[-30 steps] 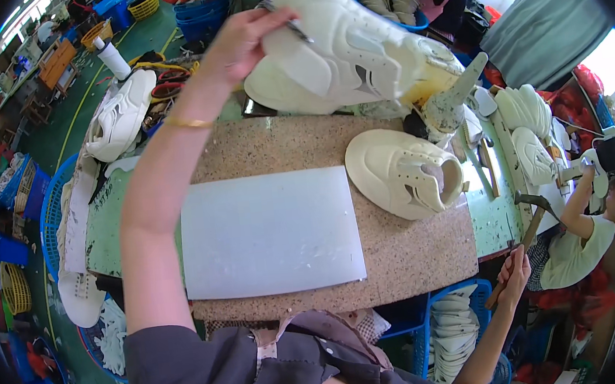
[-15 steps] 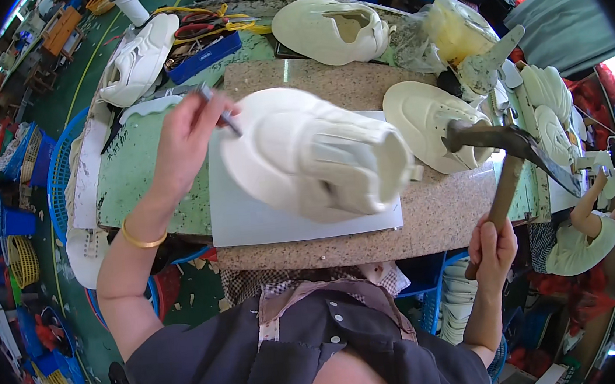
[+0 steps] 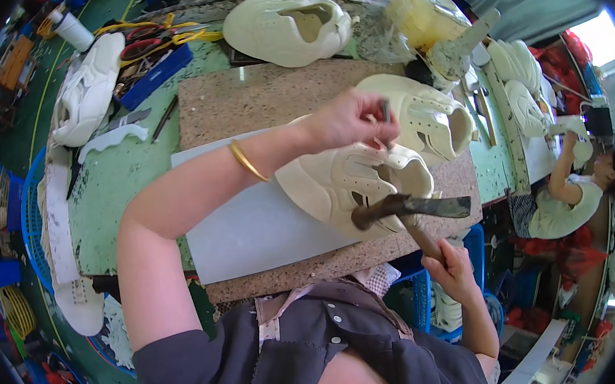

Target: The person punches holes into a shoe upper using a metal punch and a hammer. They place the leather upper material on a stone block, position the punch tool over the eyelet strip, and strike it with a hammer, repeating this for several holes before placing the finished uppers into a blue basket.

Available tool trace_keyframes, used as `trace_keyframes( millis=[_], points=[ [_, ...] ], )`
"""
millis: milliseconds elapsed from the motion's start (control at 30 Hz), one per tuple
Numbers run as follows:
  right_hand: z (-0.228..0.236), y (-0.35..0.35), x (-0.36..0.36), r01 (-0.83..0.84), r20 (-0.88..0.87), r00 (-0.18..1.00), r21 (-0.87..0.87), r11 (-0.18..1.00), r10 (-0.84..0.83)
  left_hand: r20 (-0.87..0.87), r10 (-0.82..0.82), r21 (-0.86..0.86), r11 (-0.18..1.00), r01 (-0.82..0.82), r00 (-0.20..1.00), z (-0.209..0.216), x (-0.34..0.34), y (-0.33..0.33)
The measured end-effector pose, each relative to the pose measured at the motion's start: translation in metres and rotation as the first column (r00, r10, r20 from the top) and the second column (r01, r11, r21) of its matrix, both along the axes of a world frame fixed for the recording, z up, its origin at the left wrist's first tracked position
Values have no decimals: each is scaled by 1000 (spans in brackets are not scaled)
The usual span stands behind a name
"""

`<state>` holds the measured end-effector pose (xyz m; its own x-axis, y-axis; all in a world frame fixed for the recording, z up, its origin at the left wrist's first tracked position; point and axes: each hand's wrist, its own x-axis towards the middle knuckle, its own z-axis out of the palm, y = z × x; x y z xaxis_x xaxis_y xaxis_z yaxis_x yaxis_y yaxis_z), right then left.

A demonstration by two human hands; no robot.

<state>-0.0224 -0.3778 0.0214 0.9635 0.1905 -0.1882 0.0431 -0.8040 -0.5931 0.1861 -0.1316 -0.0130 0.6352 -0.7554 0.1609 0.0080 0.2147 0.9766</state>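
Note:
A cream-white shoe upper (image 3: 344, 185) lies on its side on a pale sheet (image 3: 252, 227) over a speckled stone slab (image 3: 261, 96). My left hand (image 3: 349, 120) reaches across above the shoe's opening and pinches a small dark tool (image 3: 386, 110) between its fingers, a gold bangle on its wrist. My right hand (image 3: 452, 270) grips the wooden handle of a hammer (image 3: 409, 208), whose dark metal head hovers against the shoe's near side.
A second cream shoe (image 3: 426, 114) lies just right of the first, and a third (image 3: 284, 27) sits at the back. More white uppers (image 3: 87, 91) and tools crowd the green bench at left. A yellowish glue tub (image 3: 424, 21) stands back right. Another person (image 3: 567, 196) works at right.
My left hand brought the shoe down from mid-air onto the sheet and now holds the small tool at its opening. The hammer swung in from the right to the shoe.

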Motion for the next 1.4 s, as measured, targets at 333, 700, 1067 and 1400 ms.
trace_keyframes(
  millis=[333,700,1067,1400],
  points=[
    [3,1,3,133,242,958,106,985,-155,369,145,399,868,-297,918,-17,-55,55],
    [-12,33,23,-98,285,949,-148,984,137,-189,136,99,988,-119,973,-14,-45,41],
    [-6,13,-4,79,197,977,16,997,-80,-217,77,107,993,-55,973,-32,-42,39],
    [3,10,-1,67,56,996,4,998,-67,180,139,193,966,-173,974,-33,-55,37]
  ],
)
